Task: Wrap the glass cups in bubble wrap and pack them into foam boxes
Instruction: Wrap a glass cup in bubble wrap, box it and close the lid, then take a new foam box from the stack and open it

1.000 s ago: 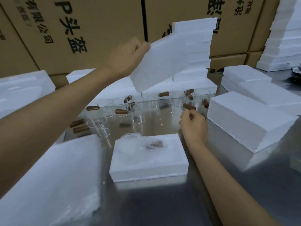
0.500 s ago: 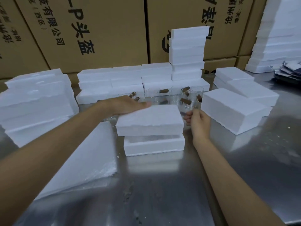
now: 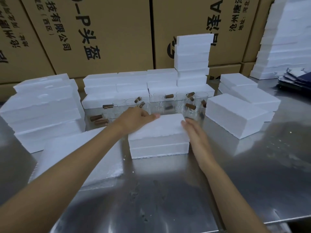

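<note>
A foam lid point(image 3: 156, 126) is seated on a foam box point(image 3: 159, 149) at tabletop point(image 3: 168, 199) centre, steadied by the left hand point(image 3: 134, 119) and right hand point(image 3: 195, 132), fingers flat and gripping nothing; unwrapped glass cups point(image 3: 180, 101) are kept behind.

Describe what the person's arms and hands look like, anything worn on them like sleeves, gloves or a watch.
Both arms are bare along all of their visible length: no sleeve shows. The left hand and the right hand wear no gloves. No watch, bracelet or ring is visible on either wrist or on the fingers that show. No markings or tape can be seen on the arms.
</note>
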Demonstrator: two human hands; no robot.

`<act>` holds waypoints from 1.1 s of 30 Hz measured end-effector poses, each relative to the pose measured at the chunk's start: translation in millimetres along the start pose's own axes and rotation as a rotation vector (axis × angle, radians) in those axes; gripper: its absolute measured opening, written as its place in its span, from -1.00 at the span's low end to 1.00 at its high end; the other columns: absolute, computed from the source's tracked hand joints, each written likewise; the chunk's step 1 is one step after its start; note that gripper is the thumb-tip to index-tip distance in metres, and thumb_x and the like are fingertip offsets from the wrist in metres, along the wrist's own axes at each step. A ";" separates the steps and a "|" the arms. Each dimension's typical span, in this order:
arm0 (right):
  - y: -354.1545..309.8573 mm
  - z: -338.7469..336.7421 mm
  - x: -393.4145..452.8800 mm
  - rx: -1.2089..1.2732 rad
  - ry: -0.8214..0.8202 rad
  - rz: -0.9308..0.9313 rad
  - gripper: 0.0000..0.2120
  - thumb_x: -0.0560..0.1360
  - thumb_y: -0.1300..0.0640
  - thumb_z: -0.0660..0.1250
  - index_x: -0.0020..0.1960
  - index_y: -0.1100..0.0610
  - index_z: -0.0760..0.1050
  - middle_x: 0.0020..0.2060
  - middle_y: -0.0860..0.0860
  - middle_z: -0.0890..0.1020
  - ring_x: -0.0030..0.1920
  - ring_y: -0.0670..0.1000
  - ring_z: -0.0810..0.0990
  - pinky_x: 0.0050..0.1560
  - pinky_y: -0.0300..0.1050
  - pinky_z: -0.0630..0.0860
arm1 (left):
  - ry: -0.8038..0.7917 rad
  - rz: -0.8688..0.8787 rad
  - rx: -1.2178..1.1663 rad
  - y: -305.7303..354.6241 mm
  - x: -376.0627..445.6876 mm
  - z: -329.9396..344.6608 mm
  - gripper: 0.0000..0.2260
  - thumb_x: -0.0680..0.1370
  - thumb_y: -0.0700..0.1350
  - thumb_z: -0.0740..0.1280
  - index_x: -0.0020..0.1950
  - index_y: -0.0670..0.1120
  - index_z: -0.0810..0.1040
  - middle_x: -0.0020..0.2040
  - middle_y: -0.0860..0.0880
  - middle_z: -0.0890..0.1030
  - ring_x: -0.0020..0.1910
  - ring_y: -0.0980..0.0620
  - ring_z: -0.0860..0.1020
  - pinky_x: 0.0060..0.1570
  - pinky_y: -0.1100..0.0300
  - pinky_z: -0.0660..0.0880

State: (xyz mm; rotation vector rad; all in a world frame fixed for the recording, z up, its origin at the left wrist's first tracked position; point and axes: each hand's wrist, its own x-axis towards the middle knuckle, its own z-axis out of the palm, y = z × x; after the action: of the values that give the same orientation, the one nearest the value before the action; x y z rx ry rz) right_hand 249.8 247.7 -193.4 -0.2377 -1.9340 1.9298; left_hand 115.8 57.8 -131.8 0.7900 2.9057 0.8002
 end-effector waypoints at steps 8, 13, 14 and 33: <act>1.6 7.5 -11.5 -0.093 0.032 -0.082 -0.67 0.58 -0.01 0.34 0.34 -0.08 0.46 0.09 -0.32 0.58 0.00 -0.47 0.51 -0.12 -0.60 0.37 | -0.032 -0.175 0.193 18.5 -5.7 -4.0 -0.38 0.42 0.53 0.12 -0.42 -0.01 0.20 -0.48 0.02 0.33 -0.40 -0.02 0.44 -0.32 0.14 0.27; 8.9 8.8 -16.5 -0.230 0.252 -0.196 -0.74 0.62 -0.03 0.25 0.29 -0.11 0.51 0.20 -0.16 0.57 0.25 -0.09 0.52 0.31 -0.01 0.47 | -0.191 -0.305 0.055 31.3 -16.8 -1.2 -0.27 0.52 0.46 0.08 -0.05 -0.21 0.62 -0.13 -0.17 0.65 -0.22 -0.18 0.68 -0.21 0.03 0.63; 9.7 8.1 -18.2 -0.273 0.310 -0.236 -0.74 0.63 -0.02 0.24 0.29 -0.07 0.54 0.18 -0.13 0.56 0.26 -0.06 0.51 0.33 0.01 0.45 | -0.207 -0.338 -0.002 36.2 -22.3 2.0 -0.28 0.54 0.44 0.07 0.00 -0.21 0.61 -0.11 -0.18 0.65 -0.26 -0.23 0.69 -0.27 -0.01 0.66; -8.4 6.4 -54.7 -0.630 0.749 -0.536 -0.66 0.41 0.16 0.34 0.19 0.09 0.53 0.34 0.05 0.48 0.36 0.07 0.39 0.37 0.05 0.19 | -0.251 -0.379 -0.628 145.3 -0.8 87.2 -0.46 0.68 0.17 0.08 0.38 -0.26 0.43 0.25 -0.26 0.59 0.14 -0.22 0.63 0.21 -0.04 0.54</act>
State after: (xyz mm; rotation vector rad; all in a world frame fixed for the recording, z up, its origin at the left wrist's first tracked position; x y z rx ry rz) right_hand 298.2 220.2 -193.6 -0.4722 -1.7501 0.7015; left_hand 197.7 206.0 -137.0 0.2446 2.2586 1.3330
